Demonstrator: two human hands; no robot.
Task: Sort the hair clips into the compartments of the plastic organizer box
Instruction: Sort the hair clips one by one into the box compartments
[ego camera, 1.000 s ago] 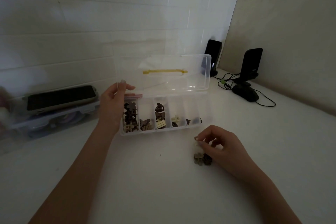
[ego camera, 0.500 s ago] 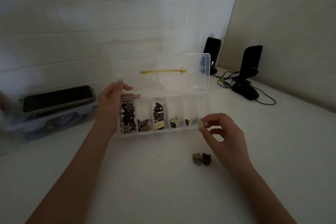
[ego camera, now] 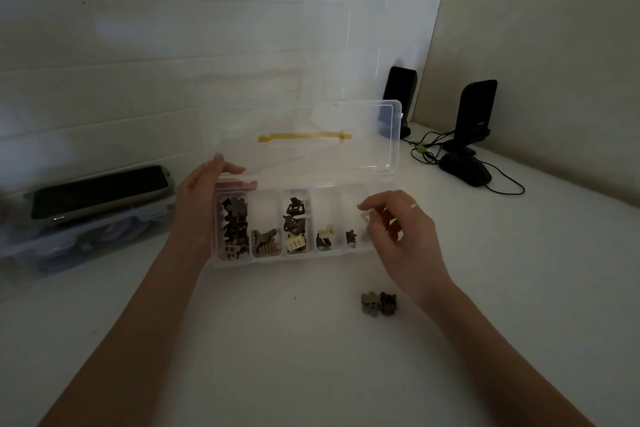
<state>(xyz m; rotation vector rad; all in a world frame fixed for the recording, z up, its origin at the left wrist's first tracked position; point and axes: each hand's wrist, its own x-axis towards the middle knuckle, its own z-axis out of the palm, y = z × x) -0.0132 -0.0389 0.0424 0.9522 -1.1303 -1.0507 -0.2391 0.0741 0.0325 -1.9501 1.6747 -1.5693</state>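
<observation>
Two loose hair clips [ego camera: 378, 303], grey and dark brown, lie on the surface just below the right hand [ego camera: 403, 236], which pinches one cream clip [ego camera: 365, 217] over the clear five-compartment organizer box [ego camera: 294, 255]; the left hand [ego camera: 199, 199] grips its end.

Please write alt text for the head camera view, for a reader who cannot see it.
A right hand pinches a pale clip over the right end of an open clear organizer box, while the left hand holds the box's left end. Two dark clips lie on the white table in front.
</observation>
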